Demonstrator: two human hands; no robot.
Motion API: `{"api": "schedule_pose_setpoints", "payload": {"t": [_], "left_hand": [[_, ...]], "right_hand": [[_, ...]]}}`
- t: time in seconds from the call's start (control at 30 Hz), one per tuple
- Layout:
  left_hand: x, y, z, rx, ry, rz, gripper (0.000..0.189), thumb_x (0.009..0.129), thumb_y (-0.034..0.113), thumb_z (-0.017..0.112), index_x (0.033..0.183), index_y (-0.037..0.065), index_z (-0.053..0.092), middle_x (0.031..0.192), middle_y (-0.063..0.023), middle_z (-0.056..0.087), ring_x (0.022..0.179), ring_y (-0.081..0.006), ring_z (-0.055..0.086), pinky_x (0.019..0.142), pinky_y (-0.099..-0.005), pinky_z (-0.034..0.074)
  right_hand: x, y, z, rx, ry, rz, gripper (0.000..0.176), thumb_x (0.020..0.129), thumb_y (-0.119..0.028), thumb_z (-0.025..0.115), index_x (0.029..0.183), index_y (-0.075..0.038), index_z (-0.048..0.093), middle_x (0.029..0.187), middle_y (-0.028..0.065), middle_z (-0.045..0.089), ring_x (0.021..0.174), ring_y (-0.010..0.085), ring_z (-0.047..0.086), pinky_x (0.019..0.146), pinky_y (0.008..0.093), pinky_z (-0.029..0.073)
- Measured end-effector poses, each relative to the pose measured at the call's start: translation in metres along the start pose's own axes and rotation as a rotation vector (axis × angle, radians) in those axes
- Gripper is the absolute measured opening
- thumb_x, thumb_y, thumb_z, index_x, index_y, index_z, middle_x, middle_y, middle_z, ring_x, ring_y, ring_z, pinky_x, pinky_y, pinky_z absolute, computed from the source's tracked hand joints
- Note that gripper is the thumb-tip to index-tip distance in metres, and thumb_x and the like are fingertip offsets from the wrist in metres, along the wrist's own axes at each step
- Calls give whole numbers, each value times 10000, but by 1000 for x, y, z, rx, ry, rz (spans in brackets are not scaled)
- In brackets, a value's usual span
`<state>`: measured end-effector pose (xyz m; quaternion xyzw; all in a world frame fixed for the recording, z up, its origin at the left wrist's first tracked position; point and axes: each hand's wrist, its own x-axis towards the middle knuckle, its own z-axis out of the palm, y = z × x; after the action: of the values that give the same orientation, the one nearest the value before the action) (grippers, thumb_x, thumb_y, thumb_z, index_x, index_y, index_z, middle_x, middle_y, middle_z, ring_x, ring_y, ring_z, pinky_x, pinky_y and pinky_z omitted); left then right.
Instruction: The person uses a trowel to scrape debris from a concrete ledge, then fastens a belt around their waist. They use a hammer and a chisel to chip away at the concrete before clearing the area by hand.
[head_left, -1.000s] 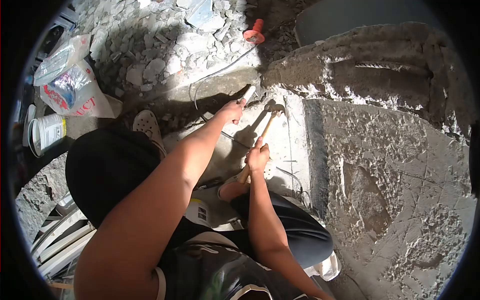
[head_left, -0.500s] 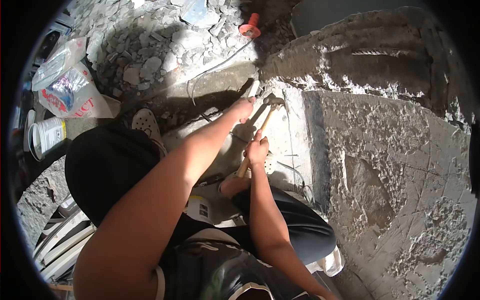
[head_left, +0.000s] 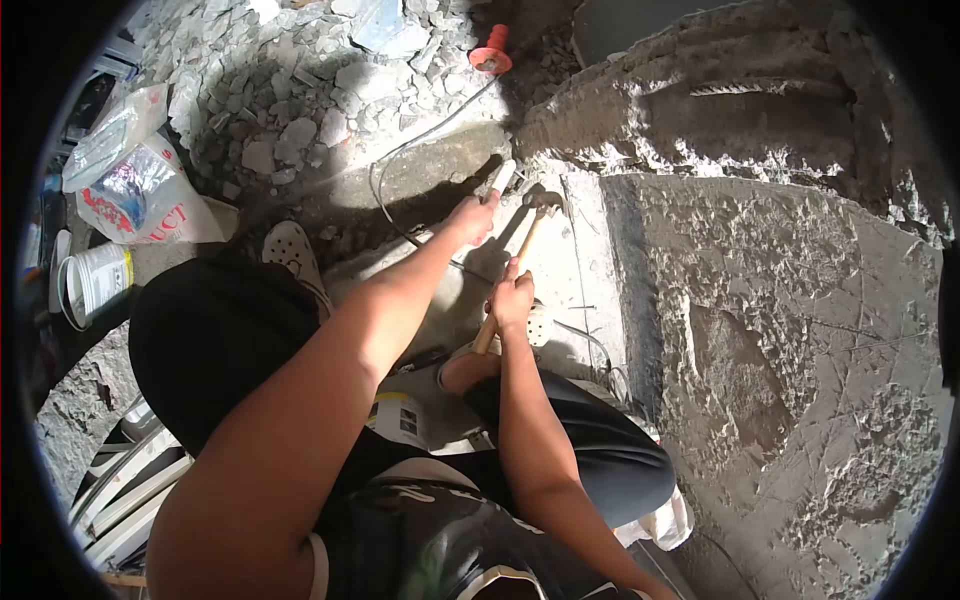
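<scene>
My right hand [head_left: 512,298] is closed around the wooden handle of a hammer [head_left: 531,236]. The hammer's metal head lies near the pale concrete edge, close to the base of the wall. Further forward and to the left, my left hand [head_left: 470,220] is closed on a short white rod-like tool [head_left: 503,177], whose tip points up and away from me. A gap separates this tool from the hammer head. Whether it is a chisel I cannot make out. My left fingers are partly hidden by the hand itself.
A rough, chipped wall [head_left: 760,300] rises on the right. Broken rubble [head_left: 300,110] covers the far left. A red flanged piece [head_left: 491,52] stands at the top by a dark cable [head_left: 430,132]. Plastic bags [head_left: 150,195] and a white bucket [head_left: 97,277] are at left.
My left hand has shifted slightly to the left with the white tool, which shows more fully. My right hand and the hammer have barely moved.
</scene>
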<state>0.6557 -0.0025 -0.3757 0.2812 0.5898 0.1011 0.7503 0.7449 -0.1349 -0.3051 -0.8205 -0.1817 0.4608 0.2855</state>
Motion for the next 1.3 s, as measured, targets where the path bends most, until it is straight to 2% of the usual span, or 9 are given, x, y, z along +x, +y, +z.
{"api": "schedule_pose_setpoints", "payload": {"t": [0.27,0.37,0.43,0.5,0.6,0.9,1.03,1.13,1.3], "left_hand": [[-1,-7,4,208,247,111,631,1001,524,384,922,-48,638,754,-194,654,578,-283,653,589,-419,530],[-13,0,15,68,197,91,547,1015,525,412,836,25,542,621,-62,529,407,-166,468,415,-352,411],[-13,1,20,187,209,123,526,1013,511,419,898,16,553,657,-100,577,467,-220,542,473,-390,456],[-12,-1,21,304,222,156,512,1011,498,426,960,7,563,692,-137,625,527,-275,616,532,-428,500],[-36,22,16,908,344,295,476,992,446,460,1190,17,516,1014,-272,674,1007,-454,639,860,-541,510],[-40,43,-10,950,378,293,457,967,403,538,1168,-1,613,963,-212,701,922,-362,688,847,-489,532],[-44,23,-1,236,108,194,545,908,391,659,1246,-22,548,845,-213,693,664,-389,669,762,-451,556],[-22,-20,1,865,179,630,547,917,413,626,1324,65,511,1106,-256,663,1000,-415,645,903,-480,502],[-38,-14,14,966,200,422,549,948,463,549,1332,74,499,1191,-242,637,1124,-422,592,948,-506,468]], "right_hand": [[39,59,11,-210,96,-198,462,1040,-440,423,864,-14,388,500,61,469,351,181,473,346,333,407],[30,43,10,-216,93,-200,460,1040,-434,424,869,-8,394,494,67,469,342,188,474,343,333,405],[21,29,6,-205,41,-12,532,1026,-433,441,989,94,507,755,276,624,773,441,642,754,490,486],[19,26,7,-207,46,-29,531,1026,-434,439,984,91,505,743,268,621,759,435,640,747,487,487],[20,25,7,-211,45,-41,529,1026,-436,439,970,87,501,725,256,615,738,429,636,736,485,488],[7,8,0,40,-50,3,361,1014,-313,496,926,34,453,654,142,555,497,255,556,473,384,471],[8,3,-6,445,-167,143,134,959,-134,519,928,-20,455,620,47,477,450,153,476,364,301,410],[4,-5,-16,582,-116,223,123,912,-107,532,903,-39,430,613,42,442,420,140,412,351,309,365],[5,2,-21,594,76,241,157,908,-143,554,911,-53,426,609,32,429,413,126,369,357,306,333]]}}
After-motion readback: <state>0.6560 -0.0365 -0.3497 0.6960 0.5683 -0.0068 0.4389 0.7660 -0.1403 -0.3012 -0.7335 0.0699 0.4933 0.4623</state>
